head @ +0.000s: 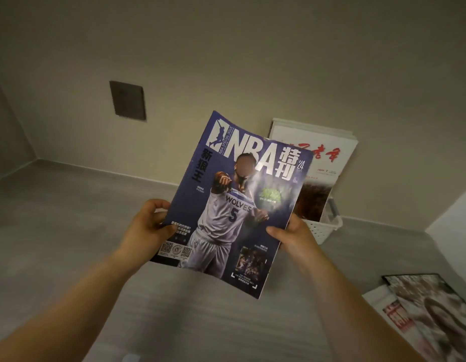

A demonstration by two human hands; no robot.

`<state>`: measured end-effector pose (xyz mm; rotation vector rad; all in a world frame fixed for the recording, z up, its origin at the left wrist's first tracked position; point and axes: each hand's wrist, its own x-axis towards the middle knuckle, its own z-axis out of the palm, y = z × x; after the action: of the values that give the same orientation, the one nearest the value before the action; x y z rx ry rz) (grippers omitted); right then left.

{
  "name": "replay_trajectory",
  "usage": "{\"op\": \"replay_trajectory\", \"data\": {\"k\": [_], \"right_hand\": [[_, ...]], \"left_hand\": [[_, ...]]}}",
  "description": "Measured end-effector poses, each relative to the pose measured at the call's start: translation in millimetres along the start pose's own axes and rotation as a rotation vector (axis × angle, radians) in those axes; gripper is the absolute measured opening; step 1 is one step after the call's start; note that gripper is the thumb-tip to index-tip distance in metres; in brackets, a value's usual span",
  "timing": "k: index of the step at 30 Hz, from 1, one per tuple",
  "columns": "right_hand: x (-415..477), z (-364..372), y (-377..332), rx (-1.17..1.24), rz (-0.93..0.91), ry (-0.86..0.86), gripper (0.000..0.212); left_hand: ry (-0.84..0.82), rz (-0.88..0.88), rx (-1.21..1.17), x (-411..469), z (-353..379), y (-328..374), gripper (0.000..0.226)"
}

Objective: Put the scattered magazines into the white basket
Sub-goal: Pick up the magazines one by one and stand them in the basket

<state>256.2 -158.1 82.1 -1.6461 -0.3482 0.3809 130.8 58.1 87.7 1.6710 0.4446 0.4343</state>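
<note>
Holding the NBA magazine [234, 205] cover-up in front of the basket [324, 229], both hands clasp its side edges: the left hand [148, 227] has its grip closed on the left edge, the right hand [296, 240] on the right edge, thumbs on the cover. The magazine partly hides the basket's left side. Inside the basket a red-titled magazine [328, 158] stands leaning on the wall [252, 61]. Nearer than the basket, to its right, loose magazines [430, 309] lie overlapping on the table [70, 231]. Left of the basket, a dark plate [127, 100] is set in the wall.
</note>
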Motion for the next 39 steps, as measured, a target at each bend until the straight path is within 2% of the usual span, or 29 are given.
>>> {"op": "replay_trajectory", "data": {"k": [4, 10, 13, 16, 20, 24, 26, 28, 31, 39], "right_hand": [[7, -34, -14, -0.133, -0.115, 0.073, 0.033], [42, -87, -37, -0.07, -0.202, 0.31, 0.02], [64, -113, -49, -0.056, -0.248, 0.386, 0.022], [86, -133, -54, -0.062, -0.278, 0.442, 0.025], [107, -146, -42, -0.056, -0.249, 0.458, 0.025], [121, -153, -19, -0.068, -0.176, 0.476, 0.025], [125, -155, -6, -0.079, -0.145, 0.479, 0.024], [127, -156, 6, -0.091, -0.106, 0.481, 0.023], [131, -156, 22, -0.076, -0.051, 0.484, 0.025], [143, -153, 40, -0.092, 0.04, 0.481, 0.027]], "left_hand": [[0.078, 0.118, 0.043, 22, 48, 14, 0.024], [0.152, 0.234, 0.175, 76, 107, 51, 0.018], [0.077, 0.244, 0.212, 104, 130, 66, 0.014], [0.01, 0.231, 0.255, 127, 148, 68, 0.02], [-0.018, 0.207, 0.279, 145, 166, 55, 0.018], [-0.002, 0.186, 0.367, 155, 179, 34, 0.034], [-0.017, 0.149, 0.436, 159, 184, 24, 0.024], [-0.034, 0.114, 0.497, 162, 187, 16, 0.005], [-0.044, 0.077, 0.569, 168, 189, 7, 0.012], [-0.082, 0.023, 0.815, 182, 199, -9, 0.015]]}}
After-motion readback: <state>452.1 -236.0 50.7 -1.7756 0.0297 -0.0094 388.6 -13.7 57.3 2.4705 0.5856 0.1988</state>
